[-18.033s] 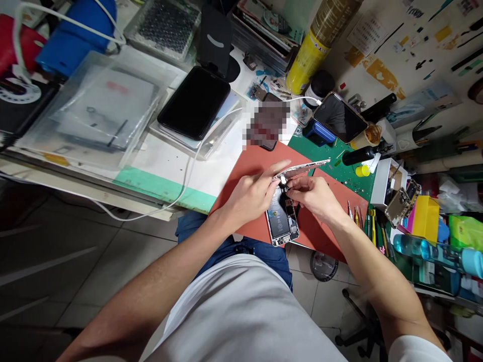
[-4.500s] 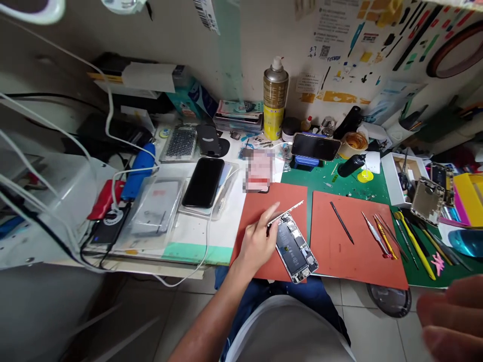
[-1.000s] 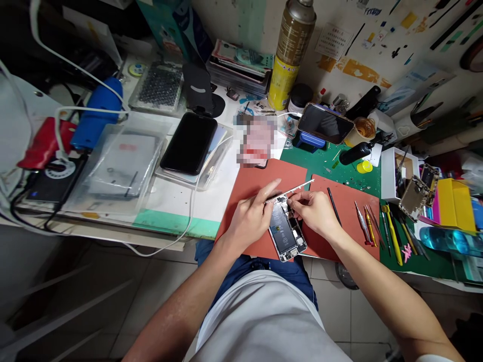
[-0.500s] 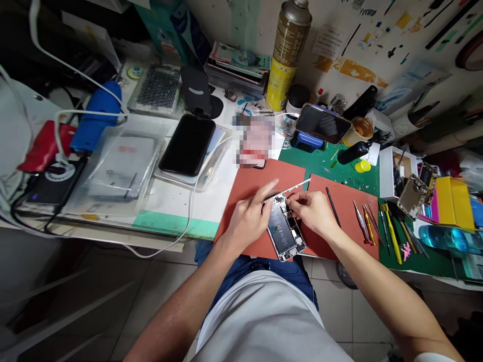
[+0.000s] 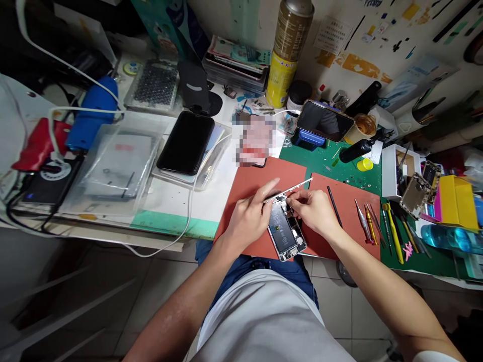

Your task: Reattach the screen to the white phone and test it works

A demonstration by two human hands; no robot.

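Observation:
An opened smartphone [image 5: 282,232] lies at a slant on the orange-brown mat, its dark battery and inner boards bare. At its far end the phone screen [image 5: 296,188] stands raised nearly edge-on to me. My left hand [image 5: 248,221] grips that screen near its left end, index finger stretched behind it and thumb in front. The fingers of my right hand [image 5: 315,208] are pinched together inside the phone's upper right part, just under the screen. Whatever they press or hold is hidden.
The mat [image 5: 347,193] carries a black stick tool [image 5: 334,206] and screwdrivers [image 5: 368,223] on the right. A black phone [image 5: 186,142] rests on plastic cases at left, with a white cable [image 5: 190,201] hanging over the table edge. A spray can [image 5: 282,75] stands behind.
Both hands, the opened phone and the raised screen stay almost in place. My view has shifted very slightly.

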